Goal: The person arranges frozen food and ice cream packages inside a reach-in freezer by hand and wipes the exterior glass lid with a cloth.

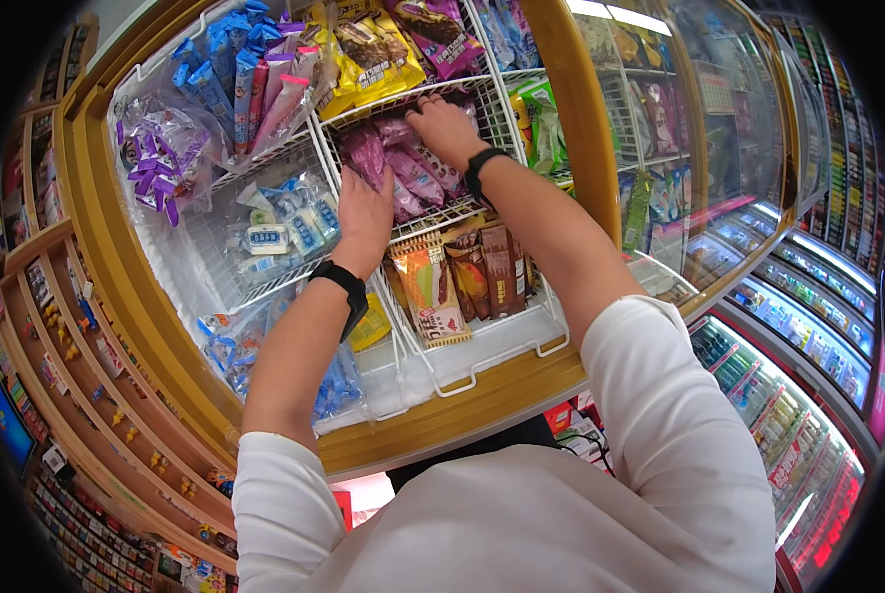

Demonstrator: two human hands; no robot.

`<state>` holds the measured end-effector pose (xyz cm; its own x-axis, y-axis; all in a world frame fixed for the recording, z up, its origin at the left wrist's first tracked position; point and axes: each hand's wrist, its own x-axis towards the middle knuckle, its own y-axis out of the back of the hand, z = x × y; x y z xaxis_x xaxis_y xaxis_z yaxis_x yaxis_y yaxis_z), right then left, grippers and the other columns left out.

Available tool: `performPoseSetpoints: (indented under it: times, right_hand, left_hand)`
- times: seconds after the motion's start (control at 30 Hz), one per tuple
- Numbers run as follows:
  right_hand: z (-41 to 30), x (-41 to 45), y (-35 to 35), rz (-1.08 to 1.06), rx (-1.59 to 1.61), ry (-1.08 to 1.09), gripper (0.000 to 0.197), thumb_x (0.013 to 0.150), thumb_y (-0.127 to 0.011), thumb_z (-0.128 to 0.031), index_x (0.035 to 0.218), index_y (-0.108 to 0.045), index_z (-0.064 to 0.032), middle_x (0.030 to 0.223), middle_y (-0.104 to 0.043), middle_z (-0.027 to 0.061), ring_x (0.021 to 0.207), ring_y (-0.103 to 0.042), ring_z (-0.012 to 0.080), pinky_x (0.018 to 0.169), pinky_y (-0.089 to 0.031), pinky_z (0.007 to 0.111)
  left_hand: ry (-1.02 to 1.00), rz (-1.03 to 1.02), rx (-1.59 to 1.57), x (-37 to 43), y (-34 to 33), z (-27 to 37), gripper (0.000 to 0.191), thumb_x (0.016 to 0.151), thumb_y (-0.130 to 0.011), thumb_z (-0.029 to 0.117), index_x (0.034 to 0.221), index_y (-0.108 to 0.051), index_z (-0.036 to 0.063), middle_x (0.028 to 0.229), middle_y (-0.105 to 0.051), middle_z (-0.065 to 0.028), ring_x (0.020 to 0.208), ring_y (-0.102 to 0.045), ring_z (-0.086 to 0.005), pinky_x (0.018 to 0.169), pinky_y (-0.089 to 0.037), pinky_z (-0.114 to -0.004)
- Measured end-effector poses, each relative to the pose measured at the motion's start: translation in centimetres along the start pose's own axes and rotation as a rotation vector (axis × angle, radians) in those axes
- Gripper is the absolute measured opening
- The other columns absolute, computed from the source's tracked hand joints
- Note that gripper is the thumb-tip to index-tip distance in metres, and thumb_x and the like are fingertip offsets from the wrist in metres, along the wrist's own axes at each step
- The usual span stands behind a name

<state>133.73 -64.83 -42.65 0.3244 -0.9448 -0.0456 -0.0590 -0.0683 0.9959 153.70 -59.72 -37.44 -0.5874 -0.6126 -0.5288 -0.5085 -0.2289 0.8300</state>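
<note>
Both hands reach into a wire basket of pink ice cream packets (418, 178) inside an open chest freezer. My left hand (366, 215) is at the basket's left side, its thumb and fingers on either side of a crinkled pink packet (366, 153). Deeper in, my right hand (442, 130) bends over the far part of the same basket, fingertips down near its back edge and the packets there. What lies under those fingertips is hidden. Black bands circle both wrists.
Yellow ice cream packets (372, 55) fill the basket behind. Blue-and-white packets (286, 230) lie left, cone and chocolate wrappers (429, 289) nearer me. White wire dividers (326, 159) separate them. The freezer's wooden rim (450, 422) runs before my body; a sliding glass lid (739, 148) stands right.
</note>
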Motion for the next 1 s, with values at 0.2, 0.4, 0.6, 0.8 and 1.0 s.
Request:
performPoseSetpoints:
  times: [0.2,0.4,0.6,0.8,1.0]
  right_hand:
    - [-4.1,-3.5,6.1,0.172,0.145,-0.323,0.018,0.083,-0.059,-0.008,0.1,-0.053,-0.0063,0.095,-0.059,0.0128,0.091,-0.06,0.0324,0.073,-0.053,0.041]
    - [-5.2,-2.4,6.4,0.224,0.35,-0.559,0.009,0.095,-0.049,-0.014,0.098,-0.048,-0.0055,0.092,-0.06,0.0198,0.079,-0.061,0.0427,0.068,-0.05,0.052]
    - [-5.1,-4.3,10.8,0.327,0.436,-0.58,0.011,0.094,-0.05,-0.014,0.095,-0.053,-0.0036,0.082,-0.064,0.0194,0.075,-0.063,0.0429,0.064,-0.051,0.051]
    - [-4.3,-5.6,2.3,-0.294,0.501,-0.507,0.026,0.093,-0.054,-0.02,0.11,-0.059,-0.001,0.099,-0.068,0.0258,0.093,-0.067,0.0412,0.081,-0.054,0.047]
    - [-2.1,-8.4,6.6,-0.135,0.711,-0.548,0.021,0.088,-0.058,-0.015,0.104,-0.065,-0.0021,0.103,-0.068,0.021,0.096,-0.065,0.0402,0.085,-0.051,0.048]
  left_hand:
    - [0.148,0.016,-0.322,1.9,-0.9,1.3,0.064,0.092,-0.05,0.024,0.151,-0.032,0.0051,0.141,-0.041,-0.0379,0.131,-0.043,-0.049,0.112,-0.032,-0.05]
    - [0.233,0.177,-0.963,4.2,-1.6,1.2,0.06,0.087,-0.061,0.019,0.141,-0.04,0.0019,0.128,-0.045,-0.0423,0.102,-0.058,-0.056,0.085,-0.053,-0.054]
    - [0.204,0.215,-0.982,3.7,-3.8,0.7,0.051,0.091,-0.057,0.021,0.136,-0.042,0.0029,0.122,-0.047,-0.0422,0.092,-0.06,-0.0563,0.081,-0.053,-0.056]
    - [0.348,0.302,-1.229,4.6,-1.8,1.5,0.059,0.095,-0.05,0.025,0.147,-0.03,0.0051,0.13,-0.04,-0.0456,0.099,-0.058,-0.0586,0.088,-0.051,-0.055]
    - [0.204,0.234,-1.168,-0.6,1.6,1.1,0.055,0.092,-0.055,0.021,0.143,-0.04,0.0053,0.129,-0.046,-0.0381,0.111,-0.053,-0.0546,0.097,-0.047,-0.052]
